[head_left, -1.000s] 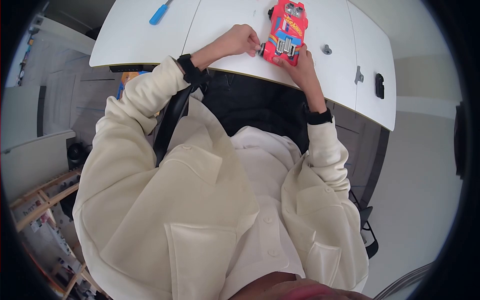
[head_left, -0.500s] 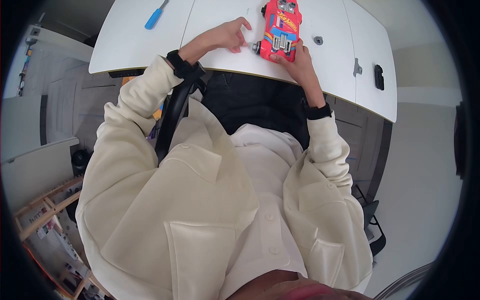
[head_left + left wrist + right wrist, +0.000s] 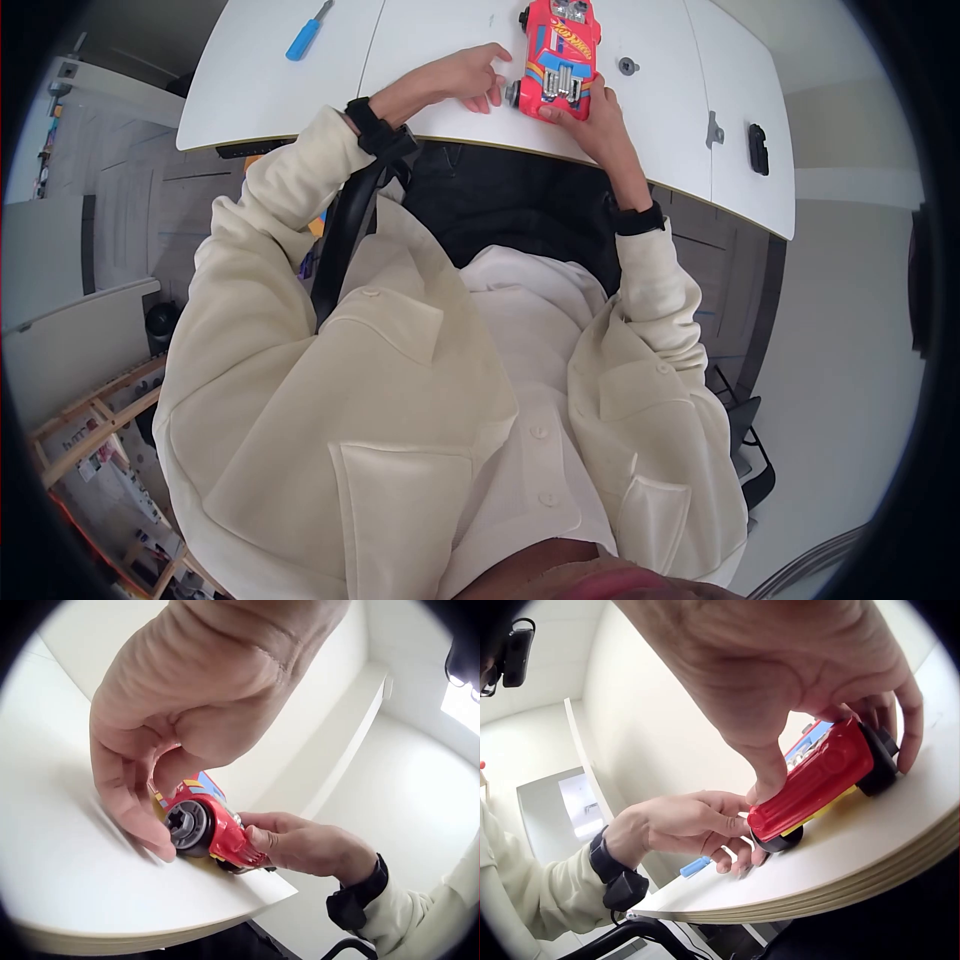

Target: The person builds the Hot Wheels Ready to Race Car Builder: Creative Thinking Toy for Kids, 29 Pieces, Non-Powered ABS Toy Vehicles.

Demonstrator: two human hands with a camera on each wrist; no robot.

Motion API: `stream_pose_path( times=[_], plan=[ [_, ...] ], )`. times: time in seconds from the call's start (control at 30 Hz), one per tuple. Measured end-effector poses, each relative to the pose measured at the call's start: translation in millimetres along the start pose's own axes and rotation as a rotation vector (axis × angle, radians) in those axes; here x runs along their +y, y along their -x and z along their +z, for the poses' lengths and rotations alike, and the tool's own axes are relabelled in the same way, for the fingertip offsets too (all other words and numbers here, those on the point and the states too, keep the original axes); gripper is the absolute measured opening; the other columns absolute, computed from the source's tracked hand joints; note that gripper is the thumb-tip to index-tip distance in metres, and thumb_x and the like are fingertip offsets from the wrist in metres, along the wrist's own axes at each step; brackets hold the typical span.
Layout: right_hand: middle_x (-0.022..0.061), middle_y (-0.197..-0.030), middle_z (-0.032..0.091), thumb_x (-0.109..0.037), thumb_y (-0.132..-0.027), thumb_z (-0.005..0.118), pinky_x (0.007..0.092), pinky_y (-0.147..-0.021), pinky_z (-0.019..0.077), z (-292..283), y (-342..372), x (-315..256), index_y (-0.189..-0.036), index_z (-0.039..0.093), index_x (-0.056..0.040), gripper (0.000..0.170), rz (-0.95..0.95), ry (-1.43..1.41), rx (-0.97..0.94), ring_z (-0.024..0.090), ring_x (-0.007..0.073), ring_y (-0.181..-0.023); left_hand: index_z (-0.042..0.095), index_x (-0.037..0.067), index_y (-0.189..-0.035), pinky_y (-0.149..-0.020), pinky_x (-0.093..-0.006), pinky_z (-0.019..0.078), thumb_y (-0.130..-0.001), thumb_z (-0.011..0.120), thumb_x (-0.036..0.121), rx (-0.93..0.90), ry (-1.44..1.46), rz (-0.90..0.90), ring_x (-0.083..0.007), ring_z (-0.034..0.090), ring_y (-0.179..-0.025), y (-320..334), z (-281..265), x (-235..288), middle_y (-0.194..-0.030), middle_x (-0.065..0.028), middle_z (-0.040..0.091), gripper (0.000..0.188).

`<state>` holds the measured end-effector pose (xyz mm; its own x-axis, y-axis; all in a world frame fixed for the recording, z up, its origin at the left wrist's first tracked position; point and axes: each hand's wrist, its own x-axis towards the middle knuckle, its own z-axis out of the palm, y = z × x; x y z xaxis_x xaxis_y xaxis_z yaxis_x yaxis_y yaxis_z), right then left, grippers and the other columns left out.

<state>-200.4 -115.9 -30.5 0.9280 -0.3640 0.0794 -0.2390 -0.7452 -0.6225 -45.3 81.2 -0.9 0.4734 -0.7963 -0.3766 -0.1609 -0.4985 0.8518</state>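
Observation:
A red toy car [image 3: 563, 55] with yellow lettering, blue panels and a silver engine sits on the white table, its engine end toward the person. My right hand [image 3: 600, 125] grips that end, thumb on the near edge and fingers along the right side. Beside the car's left side is my left hand [image 3: 468, 78], its fingers loosely bent around the space by the near left wheel [image 3: 187, 825]. The wheel is black with a grey hub and a cross-shaped recess. In the left wrist view a fingertip lies right at the wheel's rim, with nothing gripped.
A blue-handled screwdriver [image 3: 304, 38] lies at the table's left. To the car's right are a small grey round part [image 3: 627, 66], a grey bracket-like piece [image 3: 715, 130] and a black part [image 3: 759, 152]. The table's front edge [image 3: 817, 904] runs close to the car.
The left hand drew its pinched fingers away from the wheel and spread them, then brought them back close beside it. The right hand keeps its grip on the car.

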Motion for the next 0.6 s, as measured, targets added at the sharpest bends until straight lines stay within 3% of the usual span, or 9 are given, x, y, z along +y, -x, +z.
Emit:
stream_pose_path(
  times=[0.03,0.17,0.23,0.37,0.43,0.57,0.6],
  plan=[
    [0.0325,-0.120,0.055,-0.055,-0.068,0.086,0.0490,-0.090,0.0509,0.1,-0.6,0.2,-0.134,0.038,0.0076,0.103,0.019,0.010,-0.005,0.058,0.0468,-0.111,0.036,0.008,-0.147,-0.067,-0.0308,0.0555,-0.092,0.059,0.001,-0.033,0.059,-0.065,-0.0175,0.067,-0.077,-4.7,1.2,0.2,-0.097,-0.0117,0.062,0.059],
    [0.0324,-0.121,0.055,-0.057,-0.067,0.085,0.0497,-0.091,0.0506,-0.1,0.1,3.8,-0.135,0.039,0.0074,0.104,-0.007,0.011,0.005,0.058,0.0470,-0.113,0.031,0.008,-0.151,-0.068,-0.0307,0.0557,-0.094,0.059,0.003,-0.064,0.074,-0.015,-0.0183,0.067,-0.077,-12.2,10.8,-2.9,-0.097,-0.0128,0.064,0.064],
    [0.0317,-0.121,0.055,-0.059,-0.067,0.085,0.0505,-0.092,0.0504,-1.1,0.9,4.0,-0.135,0.039,0.0066,0.104,-0.005,0.003,-0.002,0.057,0.0469,-0.113,0.028,0.007,-0.153,-0.069,-0.0311,0.0571,-0.100,0.051,0.005,0.114,-0.060,0.292,-0.0190,0.068,-0.076,-7.1,12.2,-6.4,-0.087,-0.0119,0.066,0.058],
    [0.0312,-0.121,0.055,-0.058,-0.067,0.085,0.0512,-0.092,0.0501,-1.2,1.4,4.9,-0.135,0.040,0.0056,0.104,0.019,0.004,-0.010,0.057,0.0469,-0.114,0.028,0.007,-0.154,-0.071,-0.0313,0.0584,-0.098,0.054,0.003,0.051,-0.042,0.085,-0.0195,0.068,-0.078,-7.4,1.7,0.1,-0.088,-0.0119,0.066,0.062],
    [0.0308,-0.121,0.055,-0.058,-0.067,0.085,0.0512,-0.092,0.0500,-0.4,1.5,3.7,-0.136,0.040,0.0048,0.103,-0.001,-0.007,0.006,0.057,0.0467,-0.114,0.030,0.007,-0.153,-0.072,-0.0311,0.0593,-0.090,0.059,-0.004,-0.079,0.101,-0.096,-0.0199,0.068,-0.082,-8.3,3.3,3.9,-0.097,-0.0132,0.065,0.070],
    [0.0307,-0.121,0.055,-0.058,-0.067,0.085,0.0502,-0.092,0.0503,-3.8,3.3,-1.7,-0.137,0.039,0.0058,0.106,0.022,-0.010,-0.010,0.056,0.0460,-0.115,0.030,0.006,-0.153,-0.072,-0.0316,0.0595,-0.089,0.058,-0.005,-0.074,0.102,-0.052,-0.0202,0.069,-0.083,-12.1,13.1,2.2,-0.098,-0.0147,0.066,0.071],
    [0.0307,-0.122,0.055,-0.058,-0.067,0.085,0.0496,-0.092,0.0504,-3.6,2.8,-0.4,-0.138,0.038,0.0064,0.108,0.031,-0.003,-0.017,0.056,0.0459,-0.116,0.030,0.005,-0.152,-0.073,-0.0317,0.0596,-0.092,0.055,-0.003,-0.012,0.030,0.078,-0.0204,0.069,-0.081,-10.7,14.4,-2.1,-0.096,-0.0148,0.066,0.066]
  ],
)
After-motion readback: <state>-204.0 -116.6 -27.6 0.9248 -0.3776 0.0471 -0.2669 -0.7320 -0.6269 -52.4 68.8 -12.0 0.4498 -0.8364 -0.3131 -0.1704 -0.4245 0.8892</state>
